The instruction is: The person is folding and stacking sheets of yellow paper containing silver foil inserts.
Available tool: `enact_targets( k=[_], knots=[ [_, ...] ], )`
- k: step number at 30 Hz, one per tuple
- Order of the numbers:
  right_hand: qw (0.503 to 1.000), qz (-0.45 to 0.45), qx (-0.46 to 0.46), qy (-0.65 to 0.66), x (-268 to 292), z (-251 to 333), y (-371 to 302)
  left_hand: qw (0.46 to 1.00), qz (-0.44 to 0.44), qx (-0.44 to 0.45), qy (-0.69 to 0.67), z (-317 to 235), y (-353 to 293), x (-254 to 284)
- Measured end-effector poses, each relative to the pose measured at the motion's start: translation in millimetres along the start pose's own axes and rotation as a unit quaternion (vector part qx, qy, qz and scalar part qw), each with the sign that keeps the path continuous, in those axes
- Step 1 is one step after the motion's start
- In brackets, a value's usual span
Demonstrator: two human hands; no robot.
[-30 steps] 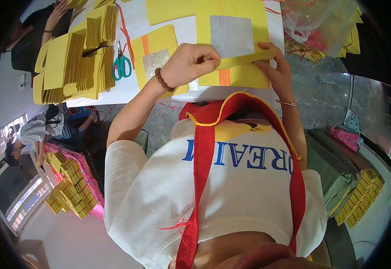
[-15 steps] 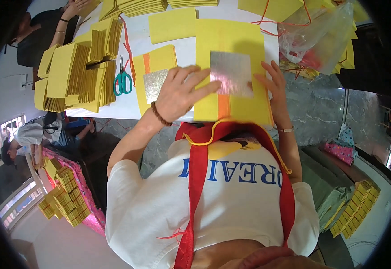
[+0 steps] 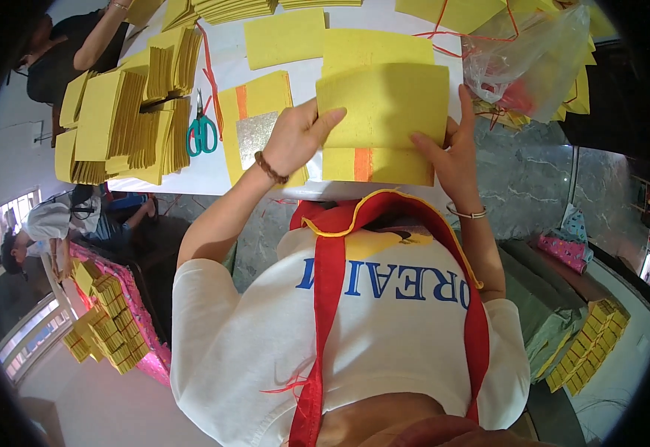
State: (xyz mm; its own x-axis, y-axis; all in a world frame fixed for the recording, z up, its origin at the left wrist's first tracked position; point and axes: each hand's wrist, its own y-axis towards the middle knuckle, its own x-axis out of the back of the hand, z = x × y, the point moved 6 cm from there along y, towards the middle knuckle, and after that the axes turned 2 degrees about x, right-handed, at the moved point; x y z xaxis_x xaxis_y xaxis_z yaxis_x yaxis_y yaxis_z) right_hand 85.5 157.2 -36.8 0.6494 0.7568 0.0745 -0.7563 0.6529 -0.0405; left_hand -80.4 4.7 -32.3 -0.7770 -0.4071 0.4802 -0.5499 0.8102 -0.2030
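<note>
A plain yellow sheet of paper [image 3: 384,100] is gripped at both sides, raised over a yellow paper stack [image 3: 403,168] that carries an orange stripe [image 3: 363,165]. My left hand [image 3: 299,140] pinches its left edge, thumb on top. At the right edge my right hand [image 3: 455,158] holds it with the thumb across the face and the fingers behind. What lies directly beneath the sheet is hidden. Beside my left hand rests a smaller yellow paper pile [image 3: 271,93] with a silvery square [image 3: 253,138] on it.
Green-handled scissors [image 3: 202,135] and red string [image 3: 210,67] lie left of the small pile. Several yellow bundles [image 3: 105,119] fill the table's left side. A clear plastic bag [image 3: 533,63] sits at the right. Another person's arm [image 3: 101,37] reaches in at the far left.
The silvery square on the large stack is now covered by the plain yellow sheet. Both hands have gone from resting near the square to gripping the sheet's side edges.
</note>
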Motion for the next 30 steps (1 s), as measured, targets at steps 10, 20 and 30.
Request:
enact_targets(
  k=[10,20,30],
  knots=[
    [0.996,-0.006,0.012,-0.083,2,-7,10,0.992,0.010,0.059,-0.109,14,14,-3],
    [0.994,-0.022,-0.024,-0.107,3,-14,16,0.969,-0.065,0.007,-0.238,10,-8,-10],
    [0.991,-0.041,-0.018,-0.124,5,-14,15,0.960,-0.061,0.013,-0.274,8,-9,-11]
  ],
)
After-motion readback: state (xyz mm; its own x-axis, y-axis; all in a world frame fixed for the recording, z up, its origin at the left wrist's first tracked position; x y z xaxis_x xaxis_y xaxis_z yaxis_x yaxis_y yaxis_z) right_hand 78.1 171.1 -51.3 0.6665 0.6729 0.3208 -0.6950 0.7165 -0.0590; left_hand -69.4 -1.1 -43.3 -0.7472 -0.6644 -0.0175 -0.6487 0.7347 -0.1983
